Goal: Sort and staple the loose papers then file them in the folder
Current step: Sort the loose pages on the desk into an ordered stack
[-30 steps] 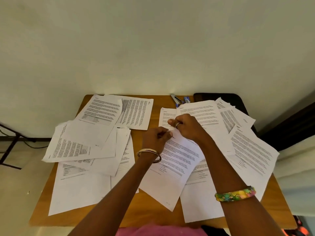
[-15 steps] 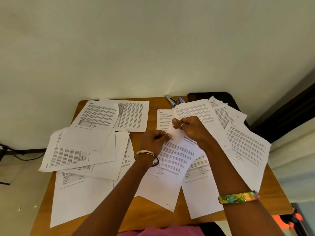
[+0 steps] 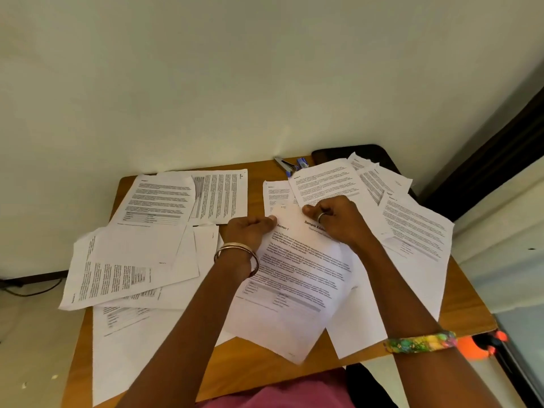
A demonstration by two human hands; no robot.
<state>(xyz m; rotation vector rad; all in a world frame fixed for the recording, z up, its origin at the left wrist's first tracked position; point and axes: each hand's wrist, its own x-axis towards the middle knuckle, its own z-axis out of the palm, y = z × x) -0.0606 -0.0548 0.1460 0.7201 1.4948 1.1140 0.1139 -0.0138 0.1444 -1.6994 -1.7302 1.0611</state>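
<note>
Pale plaster wall behind, wooden desk pushed against it, top littered with printed sheets. Left half: a fan of overlapping pages, some turned sideways, one hanging over the desk's left edge. Right half: another spread of pages, reaching toward the far right corner and partly covering a dark folder there. At the back edge, between the two spreads: a small metal stapler with a blue item just beside it, too small to identify.

In the middle, nearest the body: a tilted sheet headed "Section 1", lying over other pages, top edge lifted and curled. Left hand, fingers curled, thumb and fingertips pinching the sheet's upper left corner; thin metal bangles at that wrist. Right hand, ring on one finger, fingers curled round the sheet's top edge near its printed title, knuckles upward; multicoloured bracelet further down that forearm. Both forearms reaching in from below, pink garment at the bottom edge. Orange object past the desk's right corner, blurred.
</note>
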